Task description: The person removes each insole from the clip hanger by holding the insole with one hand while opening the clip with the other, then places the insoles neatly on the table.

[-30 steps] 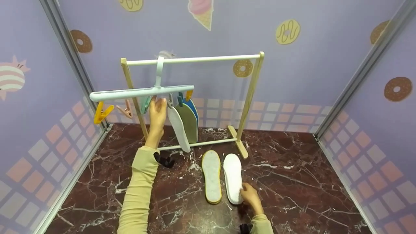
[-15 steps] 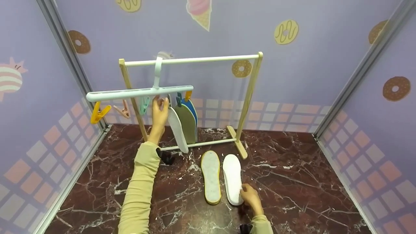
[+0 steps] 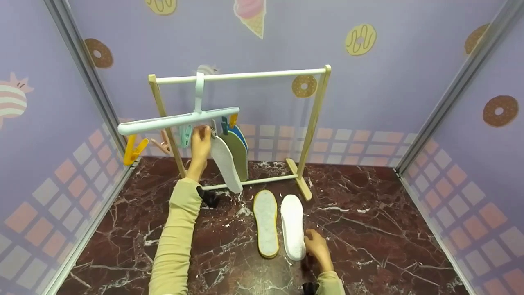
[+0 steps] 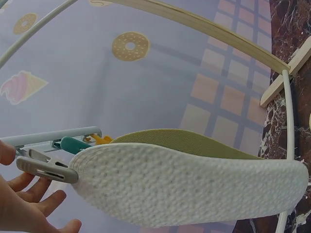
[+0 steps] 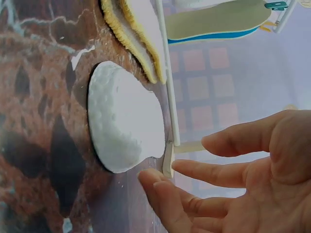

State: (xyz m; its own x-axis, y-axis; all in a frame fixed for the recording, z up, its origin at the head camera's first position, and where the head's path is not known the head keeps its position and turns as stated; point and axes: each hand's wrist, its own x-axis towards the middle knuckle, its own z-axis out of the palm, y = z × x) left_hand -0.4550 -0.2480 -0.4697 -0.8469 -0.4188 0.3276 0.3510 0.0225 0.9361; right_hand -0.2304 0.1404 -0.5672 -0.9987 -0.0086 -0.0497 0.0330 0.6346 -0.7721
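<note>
My left hand [image 3: 200, 145] is up under the pale hanger [image 3: 178, 121]. In the left wrist view its fingers spread loosely, with thumb and fingertips right at the grey clothespin [image 4: 46, 167]. That clothespin bites the top of a white dimpled insole [image 4: 189, 184], which hangs down. Behind it hang an olive insole [image 3: 237, 157] and a blue one [image 3: 240, 137], held by a dark teal clothespin [image 3: 224, 125] and a yellow clothespin [image 3: 233, 120]. Low on the right, my right hand [image 3: 317, 246] lies with relaxed fingers beside a white insole [image 3: 293, 227] on the marbled surface.
A yellow-edged grey insole [image 3: 267, 225] lies left of the white one. The wooden rack [image 3: 315, 123] stands behind, the hanger hooked over its top bar. Orange [image 3: 133, 151], pink [image 3: 162, 143] and mint clothespins [image 3: 185, 136] dangle at the hanger's left half. Patterned walls enclose the surface.
The hanger has turned slightly, its left end swinging rightward and lower in view. The hung white insole's lower end has shifted a little right. My right hand has barely moved.
</note>
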